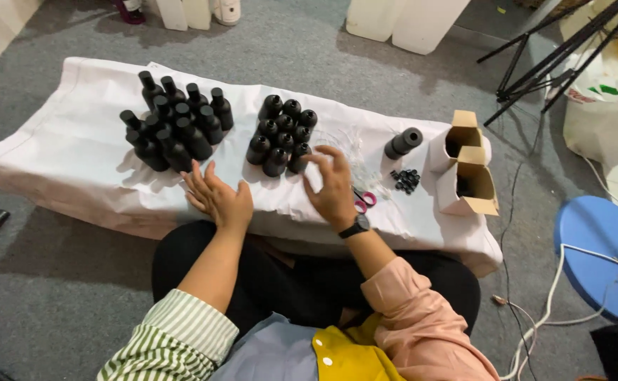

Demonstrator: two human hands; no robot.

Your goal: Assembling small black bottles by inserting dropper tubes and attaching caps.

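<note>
Head view: my left hand (218, 199) lies flat and open on the white cloth (55, 134), mid-frame, gripping nothing. My right hand (333, 185) curls loosely around a small white piece (314, 178) just beside the centre cluster of matte black bottles (282, 134). Cardboard boxes (468, 169) stand right.

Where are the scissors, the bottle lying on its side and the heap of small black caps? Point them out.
scissors (365, 202): head view, on the pink handles.
lying bottle (403, 142): head view, mid-body.
black caps (406, 180): head view, middle of the heap.
</note>
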